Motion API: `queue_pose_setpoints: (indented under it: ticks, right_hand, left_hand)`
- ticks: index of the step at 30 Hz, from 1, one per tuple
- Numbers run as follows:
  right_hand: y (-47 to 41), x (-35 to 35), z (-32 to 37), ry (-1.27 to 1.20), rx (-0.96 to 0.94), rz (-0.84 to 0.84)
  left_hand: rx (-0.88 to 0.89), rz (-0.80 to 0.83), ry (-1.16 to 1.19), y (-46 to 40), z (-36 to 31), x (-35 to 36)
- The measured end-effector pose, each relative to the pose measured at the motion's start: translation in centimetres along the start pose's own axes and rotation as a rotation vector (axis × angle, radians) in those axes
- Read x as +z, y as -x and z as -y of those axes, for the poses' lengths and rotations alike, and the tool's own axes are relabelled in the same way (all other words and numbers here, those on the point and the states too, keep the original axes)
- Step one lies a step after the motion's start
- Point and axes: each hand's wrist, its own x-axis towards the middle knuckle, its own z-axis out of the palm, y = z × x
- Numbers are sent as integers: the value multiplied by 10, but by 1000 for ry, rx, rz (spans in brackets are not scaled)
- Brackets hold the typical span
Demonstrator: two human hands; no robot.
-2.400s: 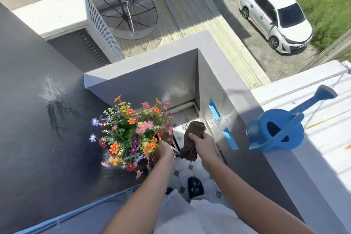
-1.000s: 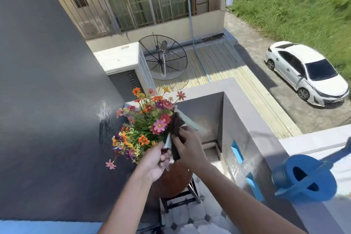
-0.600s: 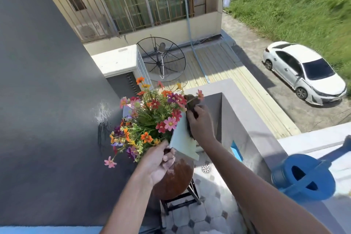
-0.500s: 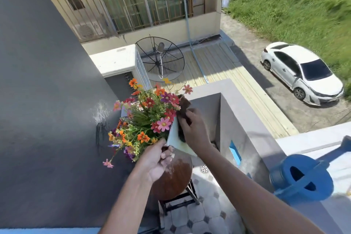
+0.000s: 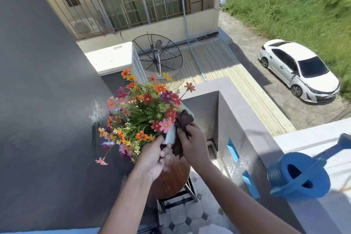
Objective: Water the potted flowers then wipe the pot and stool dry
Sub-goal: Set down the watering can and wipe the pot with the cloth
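Note:
A pale green pot [image 5: 169, 136] full of orange, pink and red flowers [image 5: 144, 108] is lifted and tilted to the left above a round brown wooden stool [image 5: 171, 178]. My left hand [image 5: 154, 157] grips the pot from below at its base. My right hand [image 5: 193, 144] presses a dark brown cloth [image 5: 181, 129] against the pot's right side. Most of the pot is hidden by the flowers, cloth and hands. A blue watering can [image 5: 300, 175] stands on the ledge at the right.
A dark grey wall [image 5: 41, 100] with a wet patch rises at the left. A grey parapet [image 5: 239, 119] with blue slots borders the right side. Patterned floor tiles [image 5: 184, 216] lie below the stool. Beyond are a satellite dish [image 5: 157, 57] and a white car [image 5: 298, 70].
The pot has come up off the stool and is tilted. The cloth hand has slid along the pot's side, from near the rim down toward its base.

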Motion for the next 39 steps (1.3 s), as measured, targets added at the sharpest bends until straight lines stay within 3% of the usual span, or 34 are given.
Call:
queue_pose_setpoints:
  ticks: [6, 11, 13, 18, 22, 26, 30, 35, 39]
  right_hand:
    - [-2, -5, -1, -60, -17, 11]
    - [3, -11, -40, 104, 200, -21]
    - [4, -8, -28, 101, 169, -36]
    - [-11, -10, 29, -181, 9, -34]
    - [-23, -17, 22, -121, -44, -70]
    - [-32, -26, -23, -9, 153, -165]
    - [-42, -28, -33, 41, 278, -102]
    - [-48, -30, -1, 20, 160, -186]
    - [-50, -30, 27, -74, -10, -120]
  left_hand:
    - [-7, -1, 0, 3, 1, 0]
    - [-6, 4, 17, 9, -4, -6]
    - [12, 10, -10, 8, -5, -5]
    - [37, 20, -77, 12, 0, 3]
    - [11, 55, -61, 17, -3, -1]
    - [-38, 100, 21, 23, -3, -9]
    - [-40, 116, 7, 22, -5, -17]
    - [1, 120, -1, 30, -8, -10]
    - [54, 105, -111, 33, -7, -2]
